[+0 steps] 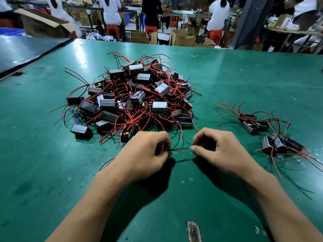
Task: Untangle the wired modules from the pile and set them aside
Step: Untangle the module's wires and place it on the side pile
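Red-and-black wire (180,149) between left hand (145,154) and right hand (218,151), both grips closed on it.

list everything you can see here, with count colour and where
table: one, green, fills the view
pile: one, black-grey modules with red and black wires, table centre
set-aside modules: several, black, red wires, table right
boxes: several, brown, beyond the table
stools: several, red, back aisle
people: several, mostly white tops, back benches
held wire: one strand, red and black, between the hands
left hand: pinches the held wire
right hand: curled round a dark thing, likely a module
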{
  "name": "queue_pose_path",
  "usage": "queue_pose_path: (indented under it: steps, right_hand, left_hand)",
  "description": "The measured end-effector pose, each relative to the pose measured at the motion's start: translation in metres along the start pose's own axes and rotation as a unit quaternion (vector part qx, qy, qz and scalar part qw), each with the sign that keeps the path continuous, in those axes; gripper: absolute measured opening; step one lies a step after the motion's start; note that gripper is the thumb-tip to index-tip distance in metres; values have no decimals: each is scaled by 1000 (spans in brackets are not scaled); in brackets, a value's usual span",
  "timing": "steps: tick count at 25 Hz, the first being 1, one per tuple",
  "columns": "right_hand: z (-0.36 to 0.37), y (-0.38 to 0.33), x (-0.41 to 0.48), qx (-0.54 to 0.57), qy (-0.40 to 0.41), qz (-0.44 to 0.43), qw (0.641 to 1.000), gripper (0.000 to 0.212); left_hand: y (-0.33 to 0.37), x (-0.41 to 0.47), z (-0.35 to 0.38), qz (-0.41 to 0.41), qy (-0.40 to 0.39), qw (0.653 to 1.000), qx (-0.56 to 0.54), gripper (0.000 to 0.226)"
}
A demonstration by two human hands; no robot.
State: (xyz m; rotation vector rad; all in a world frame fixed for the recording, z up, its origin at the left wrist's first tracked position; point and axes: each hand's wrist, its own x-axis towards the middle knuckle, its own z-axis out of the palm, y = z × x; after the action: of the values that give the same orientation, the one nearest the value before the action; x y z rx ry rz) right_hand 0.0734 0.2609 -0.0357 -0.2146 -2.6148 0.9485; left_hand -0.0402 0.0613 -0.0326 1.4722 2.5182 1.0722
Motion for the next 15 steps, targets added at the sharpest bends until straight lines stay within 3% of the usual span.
queue_pose_path:
  steps: [4,7,15]
  right_hand:
    - [-5,10,2,-92,104,-26,990,24]
    - [-4,14,1,-127,68,-5,990,26]
    - [-6,7,1,-35,44,-1,998,16]
  left_hand:
    - [-3,1,2,-19,55,998,-36,9]
    - [-3,2,5,-22,65,997,-47,11]
    - [6,1,12,3,59,997,-54,13]
